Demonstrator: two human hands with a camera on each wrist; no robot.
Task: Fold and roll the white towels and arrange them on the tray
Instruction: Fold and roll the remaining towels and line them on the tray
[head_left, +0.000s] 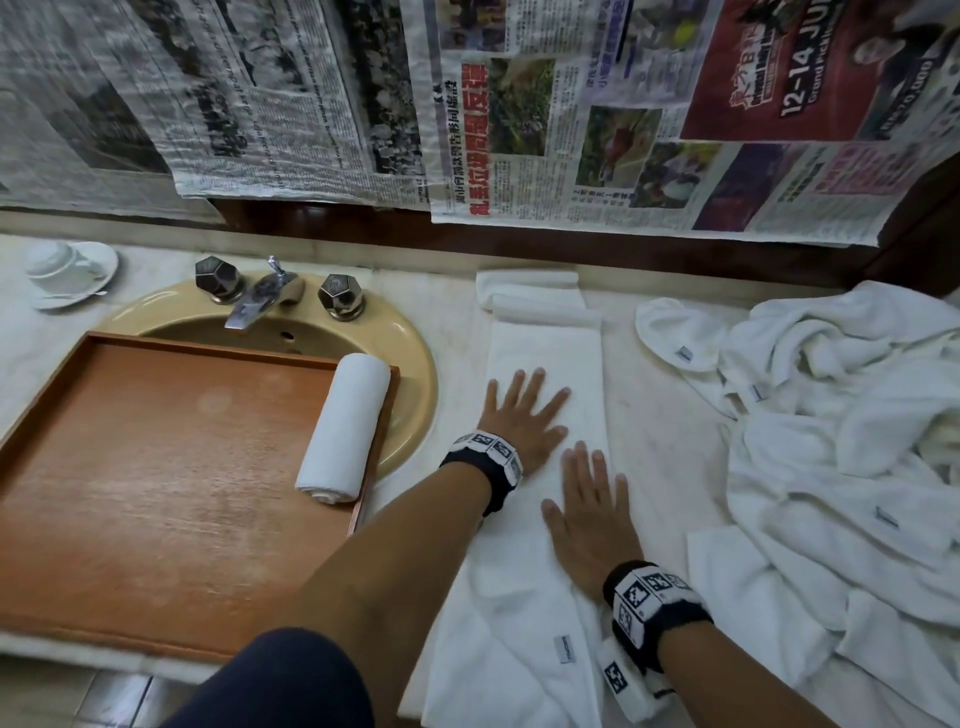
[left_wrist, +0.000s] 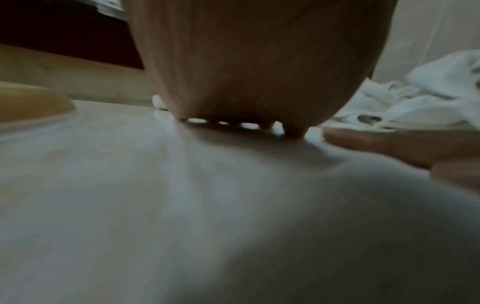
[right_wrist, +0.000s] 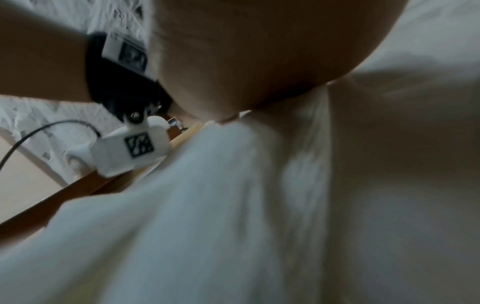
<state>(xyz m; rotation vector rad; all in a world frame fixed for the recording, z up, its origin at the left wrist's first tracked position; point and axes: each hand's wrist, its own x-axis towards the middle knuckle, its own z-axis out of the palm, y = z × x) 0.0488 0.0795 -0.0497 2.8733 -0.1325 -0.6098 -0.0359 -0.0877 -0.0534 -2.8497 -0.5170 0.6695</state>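
Newspaper (head_left: 519, 104) covers the wall behind the pale worktop (head_left: 660, 415). A heap (head_left: 841, 415) of white towels fills the right end of the worktop. The tray (head_left: 156, 493) lies over the sink (head_left: 410, 353) at the left, with one roll (head_left: 345, 426) along its right rim. A folded towel (head_left: 545, 364) runs from the front edge to the back edge, between sink and heap. The left hand (head_left: 524, 415) and right hand (head_left: 587, 514) press flat on it, fingers straight, gripping nothing. A cup (head_left: 57, 265) stands in the back left corner.
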